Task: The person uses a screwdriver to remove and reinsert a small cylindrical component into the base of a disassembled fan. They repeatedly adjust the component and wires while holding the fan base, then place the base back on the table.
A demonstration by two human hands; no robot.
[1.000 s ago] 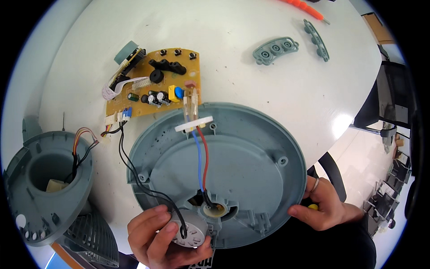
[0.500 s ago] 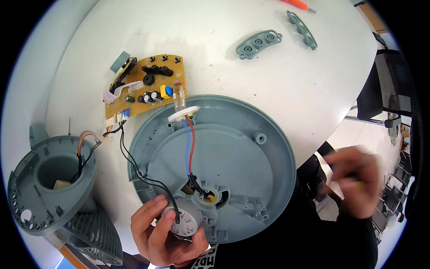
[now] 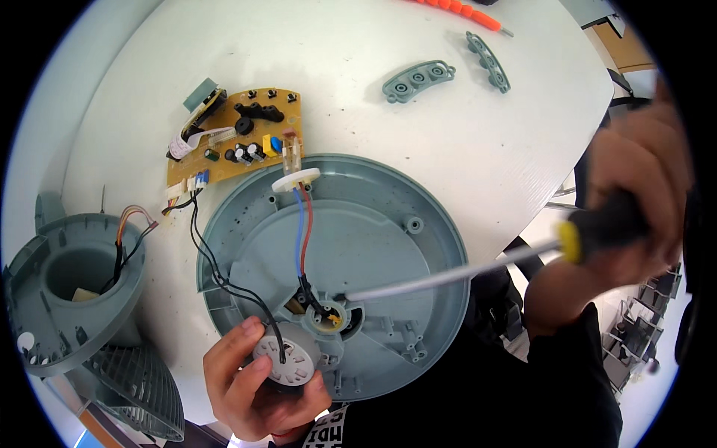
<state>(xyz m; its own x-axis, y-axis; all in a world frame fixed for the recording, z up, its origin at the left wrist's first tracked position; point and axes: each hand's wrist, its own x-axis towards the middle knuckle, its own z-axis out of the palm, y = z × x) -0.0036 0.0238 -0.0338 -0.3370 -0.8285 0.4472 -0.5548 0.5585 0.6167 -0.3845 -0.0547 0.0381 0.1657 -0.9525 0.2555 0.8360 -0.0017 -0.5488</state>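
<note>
My left hand [image 3: 237, 377] is closed around a small round grey motor [image 3: 290, 362] with a slotted face, at the near edge of a round grey-green plastic base [image 3: 373, 235]. Two black wires [image 3: 233, 288] run from the motor up to a circuit board. In my right hand [image 3: 646, 168], raised at the right, is a screwdriver [image 3: 463, 278] with a black and yellow handle. Its long shaft reaches left across the base, the dark tip by the central hub [image 3: 328, 317]. Whether the tip touches anything I cannot tell. Red and blue wires [image 3: 305, 231] go into the hub from a white disc [image 3: 296, 181].
Behind the base lies the tan circuit board [image 3: 216, 158], partly over its rim. A grey-green housing [image 3: 82, 257] with a grille stands at the left. Two curved button pieces [image 3: 420, 81] and an orange-handled tool [image 3: 474, 13] lie on the white table [image 3: 515, 142].
My right hand has risen on the right, and the screwdriver now shows, stretched over the base. My left hand still grips the motor. The whole scene has shifted slightly left in view.
</note>
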